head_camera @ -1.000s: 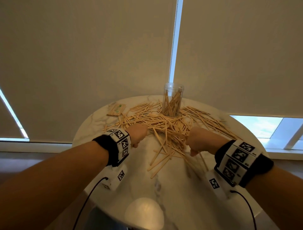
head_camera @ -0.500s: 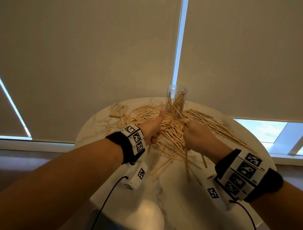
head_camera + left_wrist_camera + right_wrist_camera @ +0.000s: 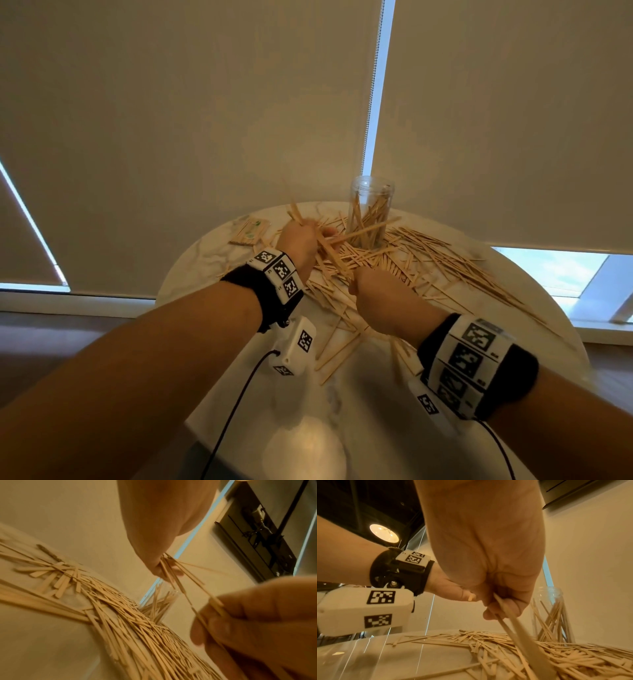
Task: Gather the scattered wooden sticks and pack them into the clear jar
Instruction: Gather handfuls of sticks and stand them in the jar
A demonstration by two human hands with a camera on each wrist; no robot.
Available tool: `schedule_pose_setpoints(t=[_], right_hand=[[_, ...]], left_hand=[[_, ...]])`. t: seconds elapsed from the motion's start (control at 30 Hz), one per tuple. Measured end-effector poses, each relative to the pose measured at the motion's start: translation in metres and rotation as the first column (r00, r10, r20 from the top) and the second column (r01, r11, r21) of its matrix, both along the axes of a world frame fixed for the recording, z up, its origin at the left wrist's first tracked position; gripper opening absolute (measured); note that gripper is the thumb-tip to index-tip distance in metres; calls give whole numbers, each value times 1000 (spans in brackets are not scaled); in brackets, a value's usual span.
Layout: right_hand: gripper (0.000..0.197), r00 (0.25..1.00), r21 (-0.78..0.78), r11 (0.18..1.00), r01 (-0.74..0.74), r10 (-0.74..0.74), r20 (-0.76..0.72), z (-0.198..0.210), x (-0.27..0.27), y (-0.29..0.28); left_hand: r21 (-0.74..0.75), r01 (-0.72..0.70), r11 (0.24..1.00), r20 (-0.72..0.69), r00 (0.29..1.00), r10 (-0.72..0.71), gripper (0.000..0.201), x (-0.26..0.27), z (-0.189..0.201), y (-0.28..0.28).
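A heap of thin wooden sticks (image 3: 428, 267) lies across the round marble table (image 3: 342, 394). Behind the heap stands the clear jar (image 3: 371, 212), upright and open, with several sticks leaning inside. My left hand (image 3: 301, 236) is raised left of the jar and grips a fanned bunch of sticks (image 3: 363, 231). My right hand (image 3: 370, 291) is a fist over the heap's near side, gripping sticks (image 3: 517, 632) that slant down into it. In the left wrist view, sticks (image 3: 181, 586) run from my left fingers (image 3: 161, 568) to my right fingers (image 3: 223, 615).
A small flat packet of sticks (image 3: 250, 233) lies at the table's far left. Loose sticks (image 3: 339, 356) trail toward the near edge. Roller blinds (image 3: 205, 120) hang close behind the table. Cables run from both wrist cameras (image 3: 294, 346).
Both hands moved from the heap's near sides in toward its middle. My left hand then rose with a bunch of sticks in it; my right hand closed on sticks beside it.
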State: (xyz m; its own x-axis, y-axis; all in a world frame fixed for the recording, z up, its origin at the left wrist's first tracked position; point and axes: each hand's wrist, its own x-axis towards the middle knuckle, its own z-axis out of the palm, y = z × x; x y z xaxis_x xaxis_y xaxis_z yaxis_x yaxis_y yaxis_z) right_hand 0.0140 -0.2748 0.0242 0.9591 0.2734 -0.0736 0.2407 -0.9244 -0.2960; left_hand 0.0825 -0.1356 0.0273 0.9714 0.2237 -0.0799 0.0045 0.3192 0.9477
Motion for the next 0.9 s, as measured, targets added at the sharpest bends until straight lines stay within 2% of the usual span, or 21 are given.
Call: schedule_pose_setpoints(t=[0.07, 0.17, 0.27, 0.33, 0.37, 0.43, 0.53, 0.63, 0.77, 0.83, 0.9], right_hand=[[25, 1000, -57, 998, 0, -1, -7, 0, 3, -5], [23, 997, 30, 997, 74, -74, -13, 6, 13, -13], [19, 989, 308, 940, 149, -138, -58, 15, 23, -15], [19, 976, 550, 807, 213, -146, -165, 23, 24, -12], [21, 970, 642, 729, 236, -136, -202, 26, 23, -11], [24, 972, 713, 661, 233, -127, -199, 34, 23, -10], [23, 980, 732, 652, 197, -125, -153, 42, 25, -3], [25, 983, 743, 644, 182, -125, -133, 46, 30, 6], [22, 992, 733, 670, 120, -100, -70, 48, 30, 8], [22, 995, 776, 622, 100, -84, -61, 49, 28, 6], [19, 991, 799, 590, 115, -126, -50, 50, 30, 4]], left_hand=[[-16, -106, 994, 50, 993, 107, 19, 10, -1, 14], [26, -179, 983, 71, 982, 177, 23, 18, -7, 28], [105, -178, 979, 40, 984, 174, 25, 21, -17, 33], [140, -153, 978, -3, 988, 155, 23, 19, -22, 33], [161, -133, 978, -24, 990, 139, 23, 16, -23, 32], [277, -76, 958, -30, 996, 87, 29, 5, -23, 27], [476, 73, 876, -5, 997, -81, 30, -15, -22, 13], [476, 210, 854, -31, 974, -222, 35, -28, -19, -3], [619, 234, 750, -2, 955, -296, 76, -37, -15, -14], [625, 300, 721, -19, 929, -371, 80, -39, -15, -14], [605, 371, 704, -58, 903, -426, 73, -38, -15, -10]])
